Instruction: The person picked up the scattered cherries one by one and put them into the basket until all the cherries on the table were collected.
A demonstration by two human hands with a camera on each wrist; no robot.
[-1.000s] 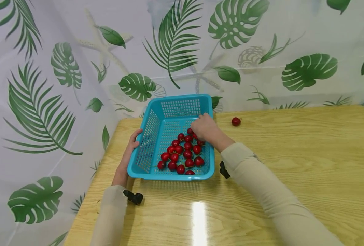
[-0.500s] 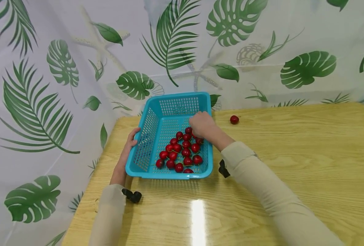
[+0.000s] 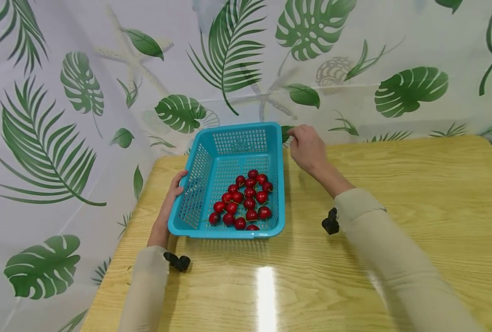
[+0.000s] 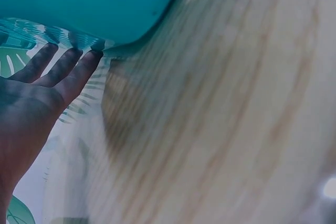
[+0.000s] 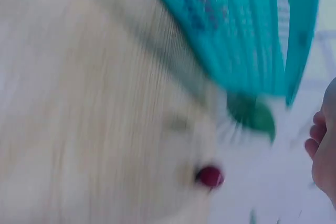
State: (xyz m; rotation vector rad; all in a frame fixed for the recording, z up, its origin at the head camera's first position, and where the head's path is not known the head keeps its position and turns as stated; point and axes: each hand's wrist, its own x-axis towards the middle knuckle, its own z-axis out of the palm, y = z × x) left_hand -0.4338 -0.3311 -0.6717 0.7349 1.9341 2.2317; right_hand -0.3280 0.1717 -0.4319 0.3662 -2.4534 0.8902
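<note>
A blue plastic basket [image 3: 280,184] with mesh walls stands on the table, with several dark red cherries [image 3: 249,192] gathered toward its right and near side. My left hand [image 3: 172,196] is at the basket's left side. In the left wrist view its fingers [image 4: 79,74] extend nearly straight, their tips against the outer mesh wall below the rim. My right hand [image 3: 309,150] is outside the basket, just past its right rim, fingers loosely bent and nothing showing in them. A lone cherry [image 5: 210,177] lies on the table in the right wrist view; the right hand covers it in the head view.
The wooden table [image 3: 395,207] carries the basket near its back left. A white leaf-print curtain [image 3: 246,64] hangs right behind and along the left edge. Small black cameras [image 3: 331,222] are strapped at both wrists.
My right hand has come out of the basket and swung right over its rim, to where the lone cherry lies. The left hand stays at the basket's side. The whole view shifts slightly.
</note>
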